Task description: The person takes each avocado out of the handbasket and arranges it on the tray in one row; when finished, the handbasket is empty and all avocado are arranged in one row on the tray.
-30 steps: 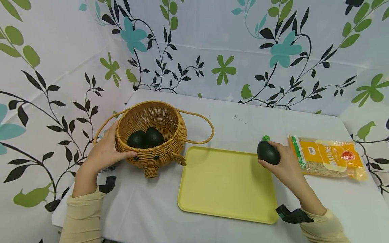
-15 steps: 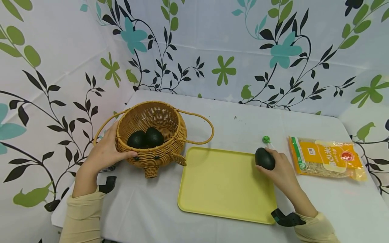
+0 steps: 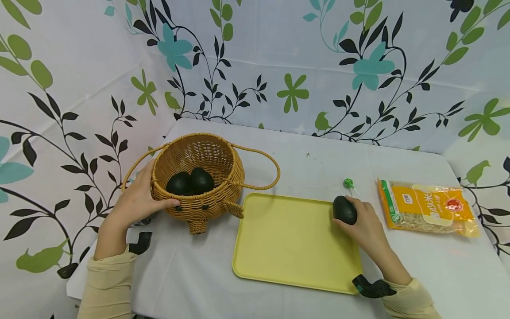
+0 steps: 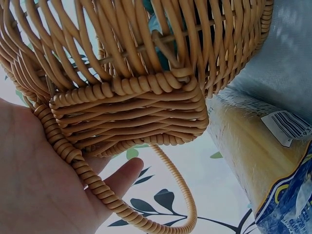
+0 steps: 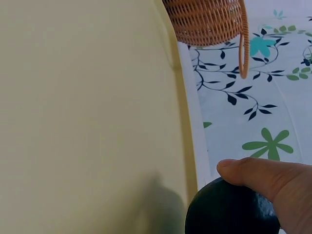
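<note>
Orange-and-clear food packet, lying on the table at far right: large pale characters printed on the orange panel, the clearest reading "小米"; small white square label at the packet's left end, print too small to read; round red mark near the right end, illegible. Same packet seen in the left wrist view: white barcode sticker with black bars and a few digits at its edge, of which only a "6" can be made out; blue-and-yellow printed patch below it, blurred, not legible. No other lettering, brand or number readable on anything else in view.
</note>
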{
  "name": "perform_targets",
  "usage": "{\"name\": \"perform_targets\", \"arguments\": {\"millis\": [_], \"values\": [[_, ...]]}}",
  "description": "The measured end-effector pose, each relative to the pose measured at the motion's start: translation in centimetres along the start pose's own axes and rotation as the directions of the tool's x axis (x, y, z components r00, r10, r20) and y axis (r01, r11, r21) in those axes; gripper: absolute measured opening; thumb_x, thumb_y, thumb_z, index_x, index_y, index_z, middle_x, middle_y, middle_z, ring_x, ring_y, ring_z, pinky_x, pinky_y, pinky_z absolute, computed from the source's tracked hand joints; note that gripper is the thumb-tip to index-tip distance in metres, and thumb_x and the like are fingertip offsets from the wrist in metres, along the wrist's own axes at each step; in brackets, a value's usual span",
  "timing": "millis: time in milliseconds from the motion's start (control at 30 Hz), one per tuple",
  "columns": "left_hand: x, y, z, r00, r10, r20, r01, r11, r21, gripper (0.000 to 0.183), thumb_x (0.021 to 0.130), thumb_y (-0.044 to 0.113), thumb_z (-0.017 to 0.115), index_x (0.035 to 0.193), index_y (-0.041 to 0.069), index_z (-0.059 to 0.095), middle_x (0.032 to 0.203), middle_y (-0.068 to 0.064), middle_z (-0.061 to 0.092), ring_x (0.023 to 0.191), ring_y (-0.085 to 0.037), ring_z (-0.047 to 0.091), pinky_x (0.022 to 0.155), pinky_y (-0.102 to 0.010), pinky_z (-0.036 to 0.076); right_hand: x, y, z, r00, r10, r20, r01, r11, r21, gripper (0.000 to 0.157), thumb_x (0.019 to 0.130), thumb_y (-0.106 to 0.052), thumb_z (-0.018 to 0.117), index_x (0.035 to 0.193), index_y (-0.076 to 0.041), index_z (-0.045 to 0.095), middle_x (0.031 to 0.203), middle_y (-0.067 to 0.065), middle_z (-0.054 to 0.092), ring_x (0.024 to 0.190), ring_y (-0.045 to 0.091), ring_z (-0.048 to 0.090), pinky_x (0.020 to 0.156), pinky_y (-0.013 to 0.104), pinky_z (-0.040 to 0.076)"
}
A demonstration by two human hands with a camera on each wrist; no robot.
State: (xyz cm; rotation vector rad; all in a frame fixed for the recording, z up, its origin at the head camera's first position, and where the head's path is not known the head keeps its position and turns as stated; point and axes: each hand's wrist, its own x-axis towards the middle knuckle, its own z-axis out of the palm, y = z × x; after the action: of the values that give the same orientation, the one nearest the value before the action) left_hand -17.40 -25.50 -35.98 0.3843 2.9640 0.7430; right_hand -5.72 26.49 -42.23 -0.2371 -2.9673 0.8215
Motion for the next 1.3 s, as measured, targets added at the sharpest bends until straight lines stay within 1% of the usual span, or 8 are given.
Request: {"name": "perform_targets", "arguments": {"millis": [300,533,1000,1133,1300], "values": [[0.0,0.0,0.0,1.0,-0.001,0.009,0.001,1.0,-0.007,0.126,0.069,0.059,0.075,0.152,0.02,-0.011,0.154,-0.025,0.015,0.131,-0.052,0.03,0.093,-0.071,0.032,0.2,0.2,0.6,1.0,0.019,-0.011,-0.019,0.998,-0.056,0.073,0.08,-0.035,0.072,0.138,-0.002,0.041,0.12,0.033,0.044,0.099,0.046,0.053,0.077,0.058,0.049],[0.0,0.0,0.0,1.0,-0.004,0.014,0.004,1.0,-0.013,0.126,0.069,0.059,0.075,0.152,0.02,-0.011,0.154,-0.024,0.016,0.13,-0.052,0.032,0.092,-0.071,0.033,0.4,0.2,0.8,1.0,0.028,-0.015,-0.029,0.993,-0.113,0.073,0.08,-0.039,0.071,0.137,-0.004,0.042,0.119,0.031,0.046,0.097,0.045,0.056,0.068,0.054,0.05],[0.1,-0.1,0.0,1.0,0.0,0.003,0.0,1.0,-0.006,0.126,0.068,0.059,0.075,0.152,0.022,-0.011,0.154,-0.024,0.017,0.131,-0.052,0.032,0.092,-0.071,0.033,0.7,0.4,1.3,0.999,0.009,-0.038,-0.013,0.992,-0.129,0.074,0.08,-0.04,0.071,0.137,-0.004,0.042,0.117,0.031,0.046,0.096,0.044,0.056,0.067,0.054,0.05],[0.1,-0.1,0.0,1.0,-0.005,0.008,0.005,1.0,-0.003,0.126,0.068,0.059,0.075,0.152,0.02,-0.011,0.154,-0.024,0.016,0.131,-0.052,0.031,0.092,-0.071,0.033,0.6,0.4,1.3,0.999,0.004,-0.038,-0.009,0.991,-0.133,0.076,0.079,-0.044,0.071,0.137,-0.004,0.041,0.117,0.031,0.047,0.096,0.044,0.056,0.065,0.053,0.05],[0.1,-0.1,0.0,1.0,-0.01,0.012,0.01,1.0,0.001,0.126,0.068,0.06,0.074,0.152,0.02,-0.012,0.154,-0.024,0.015,0.131,-0.052,0.031,0.092,-0.071,0.032,0.6,0.3,1.0,0.999,0.005,-0.045,-0.012,0.988,-0.152,0.085,0.079,-0.055,0.067,0.141,-0.004,0.038,0.12,0.031,0.047,0.098,0.044,0.056,0.064,0.052,0.05]]}}
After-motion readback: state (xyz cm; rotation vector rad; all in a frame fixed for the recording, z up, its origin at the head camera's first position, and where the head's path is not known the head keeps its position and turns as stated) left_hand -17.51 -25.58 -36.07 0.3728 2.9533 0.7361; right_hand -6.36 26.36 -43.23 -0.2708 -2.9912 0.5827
